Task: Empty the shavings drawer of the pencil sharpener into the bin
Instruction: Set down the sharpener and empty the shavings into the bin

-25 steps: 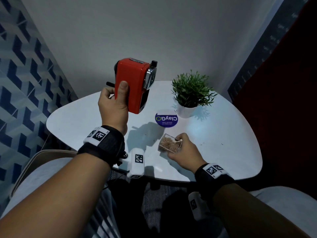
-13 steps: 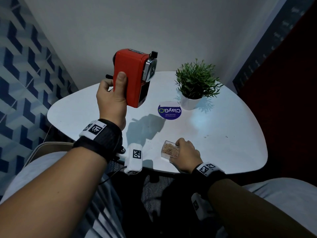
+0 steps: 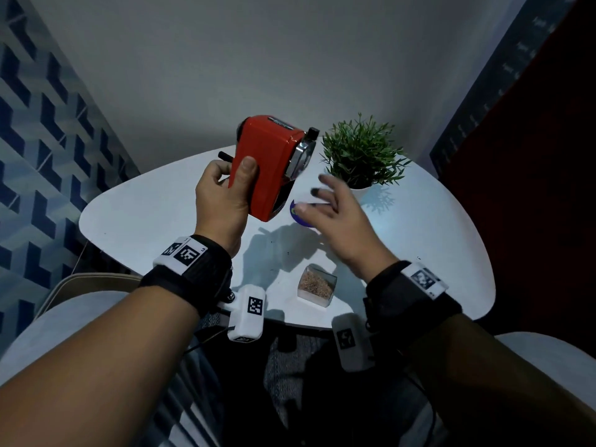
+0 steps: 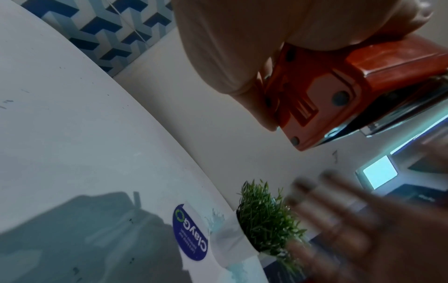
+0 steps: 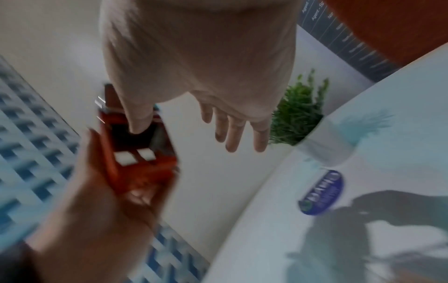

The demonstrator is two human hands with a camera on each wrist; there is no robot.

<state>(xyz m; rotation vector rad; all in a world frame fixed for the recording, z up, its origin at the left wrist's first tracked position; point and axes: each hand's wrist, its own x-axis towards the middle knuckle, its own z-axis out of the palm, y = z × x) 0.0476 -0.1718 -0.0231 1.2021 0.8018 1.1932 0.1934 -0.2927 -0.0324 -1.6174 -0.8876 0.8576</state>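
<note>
My left hand (image 3: 222, 201) grips the red pencil sharpener (image 3: 271, 166) and holds it tilted in the air above the white table (image 3: 145, 221). From below, the left wrist view shows the red pencil sharpener (image 4: 339, 92) in that same grip. The clear shavings drawer (image 3: 317, 286), full of brown shavings, stands alone near the table's front edge. My right hand (image 3: 332, 214) hovers just right of the sharpener with fingers spread and holds nothing. In the right wrist view the right hand's fingers (image 5: 232, 130) reach toward the blurred sharpener (image 5: 135, 149). No bin is in view.
A small potted plant (image 3: 361, 156) stands at the back of the table. A round blue sticker (image 3: 298, 216) lies on the tabletop, partly behind my right hand. A patterned blue wall is at the left, a dark red surface at the right.
My right hand has let go of the drawer, left it near the table's front edge, and risen toward the sharpener. The left hand still holds the sharpener aloft.
</note>
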